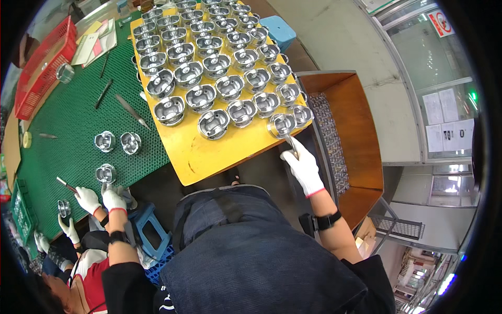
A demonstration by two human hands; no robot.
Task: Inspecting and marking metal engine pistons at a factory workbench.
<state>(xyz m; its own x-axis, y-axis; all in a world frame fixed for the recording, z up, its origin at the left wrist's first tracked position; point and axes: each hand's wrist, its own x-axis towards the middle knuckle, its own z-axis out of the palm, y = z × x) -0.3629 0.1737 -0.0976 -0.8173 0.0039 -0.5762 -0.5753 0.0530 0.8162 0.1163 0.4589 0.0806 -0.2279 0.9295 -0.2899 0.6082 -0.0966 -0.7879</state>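
One gloved right grip [304, 166], closed on a slim grey object [291, 143], gloved left grip [113, 199] at a piston [105, 173], its spread unclear.

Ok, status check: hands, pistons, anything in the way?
Right hand gripping slim metal tool at corner piston, yellow board. Left hand at nearest piston, green mat, grip unclear. Co-worker's gloved hand close beside left hand.

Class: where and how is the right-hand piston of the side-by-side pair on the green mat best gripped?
Probably grip the right-hand piston by its round outer wall, coming from the right, where bare green mat lies; the other piston stands close on its left.
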